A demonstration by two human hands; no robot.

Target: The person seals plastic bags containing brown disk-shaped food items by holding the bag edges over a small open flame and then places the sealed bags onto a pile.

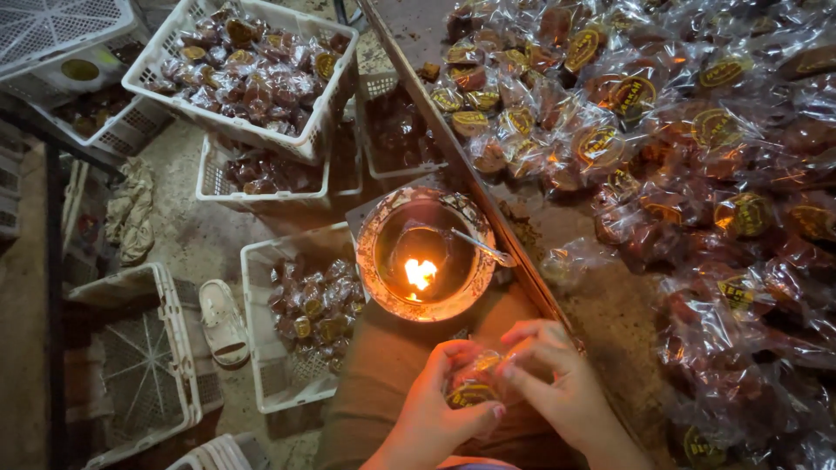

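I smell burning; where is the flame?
In the head view, the flame burns in a round bowl at centre, just above both hands, left of the table edge.

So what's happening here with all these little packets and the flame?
A person seated at a table holds one small clear-wrapped brown sweet between the left hand and right hand, just below a bowl with a small flame burning in it. A big heap of wrapped sweets covers the table. White plastic crates holding more of them sit on the floor to the left.
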